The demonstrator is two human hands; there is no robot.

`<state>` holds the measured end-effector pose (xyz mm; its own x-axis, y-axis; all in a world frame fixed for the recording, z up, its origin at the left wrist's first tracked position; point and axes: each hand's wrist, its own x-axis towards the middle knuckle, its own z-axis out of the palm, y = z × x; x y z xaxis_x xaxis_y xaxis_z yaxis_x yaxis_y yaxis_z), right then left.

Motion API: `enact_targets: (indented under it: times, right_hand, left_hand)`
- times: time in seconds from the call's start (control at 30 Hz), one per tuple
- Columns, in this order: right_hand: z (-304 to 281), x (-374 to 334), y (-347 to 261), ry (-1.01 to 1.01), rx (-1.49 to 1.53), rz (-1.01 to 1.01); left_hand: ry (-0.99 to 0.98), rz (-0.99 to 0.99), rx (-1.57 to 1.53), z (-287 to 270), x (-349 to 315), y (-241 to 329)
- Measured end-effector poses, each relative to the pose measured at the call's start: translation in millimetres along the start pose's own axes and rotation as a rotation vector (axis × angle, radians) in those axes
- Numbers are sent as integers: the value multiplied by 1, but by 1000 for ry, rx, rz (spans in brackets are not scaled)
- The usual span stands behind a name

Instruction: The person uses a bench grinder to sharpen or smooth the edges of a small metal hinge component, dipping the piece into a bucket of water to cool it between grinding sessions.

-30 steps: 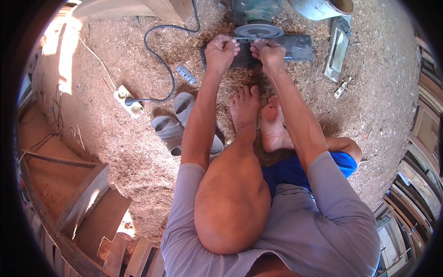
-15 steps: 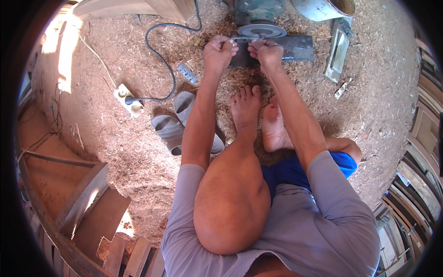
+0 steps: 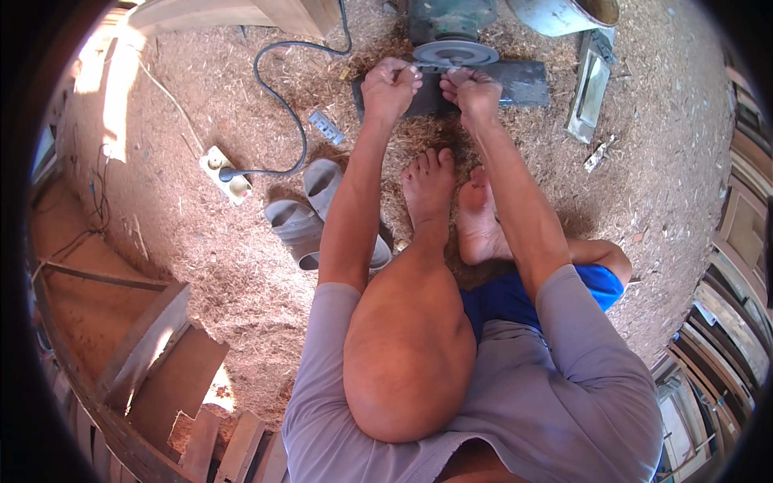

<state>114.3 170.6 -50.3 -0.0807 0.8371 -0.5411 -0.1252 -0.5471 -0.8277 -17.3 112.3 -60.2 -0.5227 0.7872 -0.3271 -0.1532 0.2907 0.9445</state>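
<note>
Pinching a small, thin piece [image 3: 427, 71] between them, the left hand [image 3: 388, 87] and right hand [image 3: 471, 90] each kept a clenched grip at the far grinding wheel [image 3: 455, 53]. It looked stiff, light, best held by its ends.

View from the head camera, looking down the wearer's own body. The person wore a grey short-sleeved shirt [image 3: 564, 386] whose sleeves ended above the elbows, leaving both forearms bare. Blue shorts [image 3: 515, 294] showed between the legs (only a small patch was visible). The left hand [image 3: 388, 87] and the right hand [image 3: 471, 90] were ungloved, with no rings or watch discernible. Both feet [image 3: 455, 201] were bare, and the knee and shin were uncovered.
</note>
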Motion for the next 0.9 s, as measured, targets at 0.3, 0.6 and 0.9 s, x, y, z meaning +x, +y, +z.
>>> enact_targets:
  times: [0.3, 0.6, 0.9]
  right_hand:
    - [-4, 2, -5, 29, -7, 14]
    - [-1, 2, -3, -49, -18, 8]
    - [-3, -38, -18, -215, 5, 82]
  left_hand:
    - [-27, 57, 108, 5, 2, -1]
    - [-18, 67, 13, -1, -3, 2]
    - [21, 53, -130, -24, -38, 8]
